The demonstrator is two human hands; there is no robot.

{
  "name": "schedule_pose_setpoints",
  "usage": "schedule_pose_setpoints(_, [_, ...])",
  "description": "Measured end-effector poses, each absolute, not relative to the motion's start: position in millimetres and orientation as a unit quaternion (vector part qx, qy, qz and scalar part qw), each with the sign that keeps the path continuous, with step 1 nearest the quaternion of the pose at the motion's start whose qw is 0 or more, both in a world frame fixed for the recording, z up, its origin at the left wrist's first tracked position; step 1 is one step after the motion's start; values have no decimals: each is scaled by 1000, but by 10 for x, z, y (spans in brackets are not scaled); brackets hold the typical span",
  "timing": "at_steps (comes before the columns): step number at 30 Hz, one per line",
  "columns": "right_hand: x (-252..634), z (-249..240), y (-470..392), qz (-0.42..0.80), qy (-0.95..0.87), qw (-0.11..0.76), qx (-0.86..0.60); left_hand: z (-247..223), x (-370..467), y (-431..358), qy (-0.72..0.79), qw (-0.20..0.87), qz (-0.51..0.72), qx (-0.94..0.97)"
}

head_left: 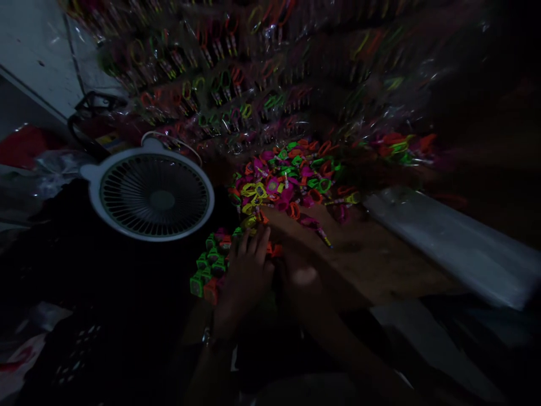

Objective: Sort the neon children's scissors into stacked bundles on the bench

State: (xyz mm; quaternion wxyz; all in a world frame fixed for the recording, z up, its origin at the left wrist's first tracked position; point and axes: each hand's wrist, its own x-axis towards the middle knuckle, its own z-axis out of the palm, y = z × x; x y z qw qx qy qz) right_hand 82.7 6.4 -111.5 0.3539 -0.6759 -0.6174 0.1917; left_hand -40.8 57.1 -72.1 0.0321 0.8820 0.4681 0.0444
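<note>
My left hand [249,270] lies palm down with its fingers spread over small toy watches [217,262], green and orange, set close together at the table's near left. Just to its right is my right hand [300,276], dark and blurred, its fingers mostly hidden beside orange pieces [274,250]. Beyond both hands rises a loose pile of colourful plastic toy watches [291,175] in pink, green, yellow and orange. One pink piece with a striped stick [323,234] rests apart on the brown tabletop [380,259].
A white round fan [163,197] stands left of the pile. Rows of bagged toys [224,84] fill the back. A stack of clear plastic bags [456,242] lies at the right, and another small colourful pile [401,148] sits at the back right.
</note>
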Motion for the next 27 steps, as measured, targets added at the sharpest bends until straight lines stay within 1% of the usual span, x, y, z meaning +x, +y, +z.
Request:
schedule_pose_setpoints(2, [764, -1125, 20, 145, -623, 338, -691, -728, -402, 572, 470, 28, 45, 881])
schedule_pose_setpoints(4, [760, -1136, -4, 141, -611, 364, -689, -744, -395, 571, 477, 19, 52, 877])
schedule_pose_setpoints(7, [789, -1162, -31, 177, -584, 418, -674, -771, -383, 568, 489, 7, 59, 871])
schedule_pose_setpoints(12, [788, -1214, -55, 210, -546, 459, -669, -754, -345, 579, 500, 9, 47, 864])
schedule_pose_setpoints(16, [857, -1197, 34, 261, -521, 494, -645, -693, -311, 599, 498, 36, 34, 866])
schedule_pose_setpoints(19, [926, -1157, 111, 297, -502, 489, -649, -671, -315, 610, 484, 47, 46, 873])
schedule_pose_setpoints(22, [950, -1122, 129, 334, -482, 471, -659, -684, -348, 615, 502, 72, 81, 858])
schedule_pose_setpoints(24, [945, -1106, 107, 341, -479, 462, -663, -701, -374, 615, 514, 89, 102, 847])
schedule_pose_setpoints(27, [940, -1099, 75, 331, -489, 468, -658, -721, -392, 613, 511, 82, 108, 849])
